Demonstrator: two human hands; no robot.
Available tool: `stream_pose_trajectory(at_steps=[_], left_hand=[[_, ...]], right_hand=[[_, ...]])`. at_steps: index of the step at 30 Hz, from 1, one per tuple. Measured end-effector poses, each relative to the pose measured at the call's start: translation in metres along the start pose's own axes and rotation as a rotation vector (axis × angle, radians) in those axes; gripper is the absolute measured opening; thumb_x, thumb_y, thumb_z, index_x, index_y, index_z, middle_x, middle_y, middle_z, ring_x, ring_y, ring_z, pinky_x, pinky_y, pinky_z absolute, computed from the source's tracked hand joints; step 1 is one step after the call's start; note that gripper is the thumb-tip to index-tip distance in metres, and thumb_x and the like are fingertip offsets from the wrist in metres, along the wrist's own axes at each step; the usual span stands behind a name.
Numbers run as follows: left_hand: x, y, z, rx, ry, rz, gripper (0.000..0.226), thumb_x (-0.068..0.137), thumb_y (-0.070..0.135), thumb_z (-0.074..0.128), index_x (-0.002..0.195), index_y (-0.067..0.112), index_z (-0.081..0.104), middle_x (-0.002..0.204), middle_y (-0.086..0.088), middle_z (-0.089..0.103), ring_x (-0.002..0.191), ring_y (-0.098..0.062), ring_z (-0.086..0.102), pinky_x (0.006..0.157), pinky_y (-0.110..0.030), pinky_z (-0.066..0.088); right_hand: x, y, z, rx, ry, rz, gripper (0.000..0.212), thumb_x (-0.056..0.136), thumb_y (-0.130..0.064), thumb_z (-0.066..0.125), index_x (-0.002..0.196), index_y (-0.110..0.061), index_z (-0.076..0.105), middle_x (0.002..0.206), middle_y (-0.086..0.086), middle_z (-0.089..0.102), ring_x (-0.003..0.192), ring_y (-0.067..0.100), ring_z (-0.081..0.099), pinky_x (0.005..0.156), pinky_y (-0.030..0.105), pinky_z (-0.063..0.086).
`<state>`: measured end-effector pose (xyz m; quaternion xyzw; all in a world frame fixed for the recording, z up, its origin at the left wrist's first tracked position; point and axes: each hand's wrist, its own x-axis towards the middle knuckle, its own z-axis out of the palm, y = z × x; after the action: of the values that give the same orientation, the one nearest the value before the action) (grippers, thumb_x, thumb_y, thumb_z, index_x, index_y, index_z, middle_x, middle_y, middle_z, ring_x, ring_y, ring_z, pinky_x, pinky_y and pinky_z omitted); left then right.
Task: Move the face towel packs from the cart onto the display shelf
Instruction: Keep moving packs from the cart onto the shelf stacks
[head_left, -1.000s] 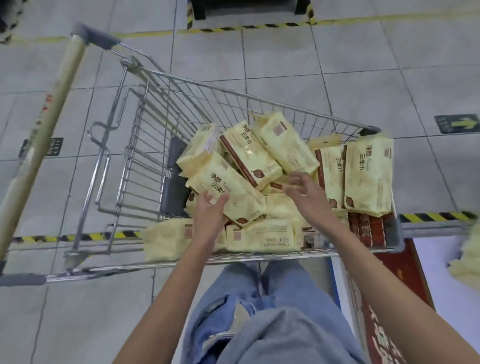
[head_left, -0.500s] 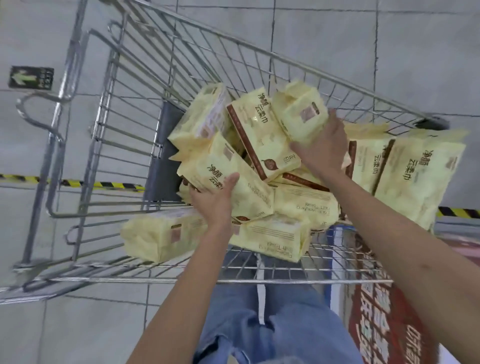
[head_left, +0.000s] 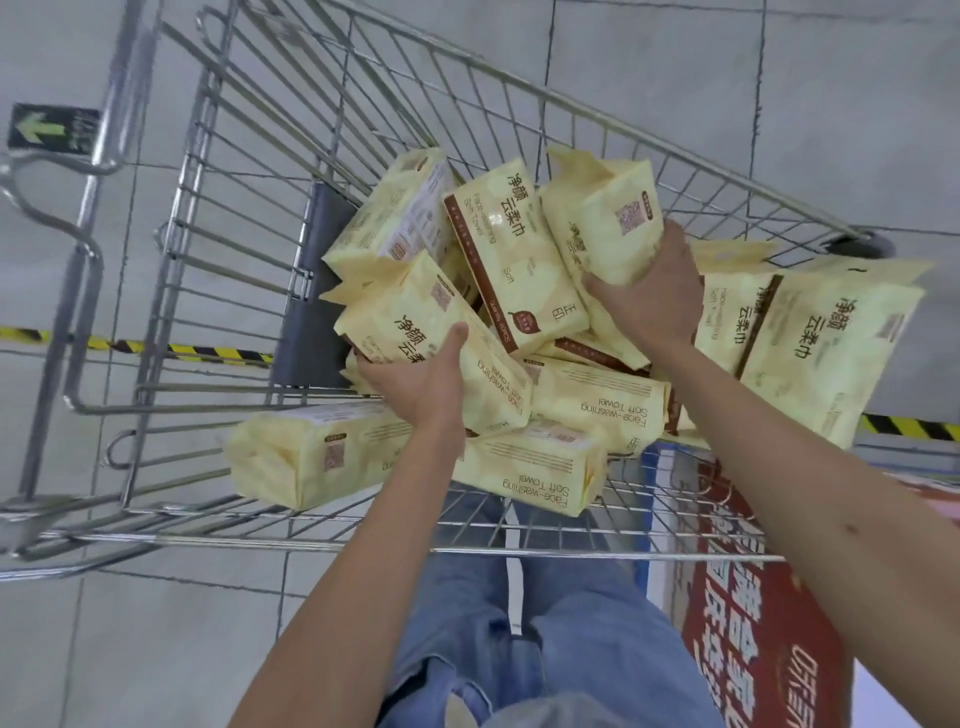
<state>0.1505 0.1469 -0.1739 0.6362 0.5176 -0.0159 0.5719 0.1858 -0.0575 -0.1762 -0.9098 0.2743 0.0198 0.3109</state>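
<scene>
head view: one wire cart (head_left: 332, 104), two hands, and a heap of face towel packs (head_left: 597, 405), all inside the cart basket. pack count: nine plainly countable, plus at least two more mostly buried, so exact total unclear. they lie at mixed angles: two flat along the near wall, two leaning at the right end, the rest stacked crosswise mid-basket. two are in hand. left hand (head_left: 415, 384) grips the near-left pack (head_left: 441, 322), thumb across its printed face, fingers curled under it and hidden. right hand (head_left: 649, 296) holds the upright pack (head_left: 602, 223) at its lower end, with this pack tipped end-up above the heap; fingers wrap its far side, mostly hidden. pack look: pale yellow soft plastic wrap, block-shaped, crimped gusset ends, brown stripe down one long edge, brown chinese characters plus "face-washing soft towel" in english, small brown square label near one end. the far-left pack (head_left: 395, 218) shows a whitish back panel with fine print, too small to read. around the cart: grey tile floor (head_left: 675, 78), yellow-black hazard tape (head_left: 182, 351) seen on both sides, one green arrow marker (head_left: 52, 130), one red sign (head_left: 753, 649) with white characters at lower right, blue jeans (head_left: 519, 649) below the basket.
</scene>
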Motion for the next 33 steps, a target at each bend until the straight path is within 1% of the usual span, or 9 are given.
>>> stream_pose_trajectory(at_steps=[6,13,16,19,21,24,28,31,33], left_hand=[[-0.012,0.017,-0.032,-0.007,-0.127,0.002,0.105,0.050,0.030,0.092,0.134,0.020,0.030,0.127,-0.001,0.055,0.115,-0.023,0.055,0.102,-0.050,0.044],[-0.036,0.030,-0.070,-0.038,-0.230,-0.009,0.107,0.051,0.029,0.091,0.139,0.020,0.032,0.111,0.006,0.058,0.105,-0.022,0.058,0.092,-0.047,0.050],[-0.048,0.031,-0.083,-0.082,-0.255,-0.011,0.104,0.047,0.027,0.089,0.136,0.017,0.037,0.109,0.005,0.060,0.102,-0.020,0.060,0.091,-0.044,0.050],[-0.055,0.025,-0.096,-0.094,-0.245,-0.007,0.086,0.057,0.019,0.087,0.131,0.014,0.044,0.115,-0.002,0.064,0.104,-0.023,0.061,0.096,-0.047,0.049],[-0.059,0.021,-0.106,-0.122,-0.219,-0.012,0.075,0.061,0.016,0.085,0.127,0.014,0.047,0.118,-0.005,0.064,0.106,-0.025,0.061,0.096,-0.049,0.049],[-0.058,0.019,-0.115,-0.156,-0.218,-0.031,0.071,0.066,0.017,0.082,0.127,0.014,0.046,0.119,-0.004,0.063,0.105,-0.023,0.061,0.090,-0.045,0.051],[-0.052,0.026,-0.117,-0.190,-0.297,-0.044,0.063,0.070,0.020,0.080,0.125,0.015,0.048,0.111,-0.002,0.065,0.095,-0.017,0.062,0.066,-0.032,0.050],[-0.049,0.034,-0.111,-0.166,-0.406,-0.101,0.061,0.071,0.023,0.079,0.125,0.013,0.051,0.112,-0.004,0.066,0.097,-0.020,0.063,0.069,-0.035,0.051],[-0.048,0.042,-0.105,-0.151,-0.491,-0.125,0.064,0.073,0.024,0.078,0.129,0.012,0.050,0.116,-0.006,0.066,0.101,-0.021,0.061,0.074,-0.036,0.050]], right_hand=[[-0.036,0.004,-0.033,0.161,-0.015,0.038,0.083,0.057,-0.052,0.079,0.124,-0.019,0.043,0.113,-0.002,0.059,0.099,0.020,0.056,0.076,0.035,0.047],[-0.092,0.007,-0.070,0.513,-0.119,0.178,0.091,0.065,-0.043,0.081,0.140,-0.019,0.035,0.110,-0.015,0.042,0.104,0.007,0.042,0.087,0.027,0.036],[-0.114,0.016,-0.072,0.604,-0.173,0.249,0.096,0.063,-0.043,0.081,0.143,-0.019,0.032,0.118,-0.012,0.043,0.108,0.010,0.042,0.092,0.033,0.039],[-0.132,0.029,-0.070,0.676,-0.233,0.322,0.091,0.061,-0.041,0.082,0.138,-0.018,0.038,0.128,-0.002,0.053,0.112,0.020,0.053,0.094,0.043,0.047],[-0.141,0.035,-0.070,0.718,-0.237,0.351,0.090,0.061,-0.040,0.081,0.137,-0.017,0.039,0.128,0.004,0.056,0.109,0.023,0.057,0.088,0.044,0.052],[-0.154,0.038,-0.070,0.788,-0.205,0.381,0.087,0.061,-0.038,0.081,0.136,-0.018,0.041,0.126,0.004,0.057,0.104,0.021,0.059,0.083,0.041,0.053],[-0.169,0.041,-0.076,0.908,-0.090,0.404,0.077,0.061,-0.035,0.082,0.128,-0.022,0.048,0.121,0.001,0.062,0.103,0.020,0.062,0.086,0.046,0.053],[-0.183,0.042,-0.080,1.010,0.046,0.439,0.082,0.053,-0.043,0.081,0.126,-0.022,0.051,0.117,-0.001,0.064,0.104,0.022,0.063,0.087,0.048,0.053],[-0.197,0.038,-0.084,1.066,0.146,0.440,0.071,0.053,-0.044,0.079,0.118,-0.027,0.056,0.111,-0.006,0.067,0.102,0.019,0.064,0.083,0.043,0.054]])
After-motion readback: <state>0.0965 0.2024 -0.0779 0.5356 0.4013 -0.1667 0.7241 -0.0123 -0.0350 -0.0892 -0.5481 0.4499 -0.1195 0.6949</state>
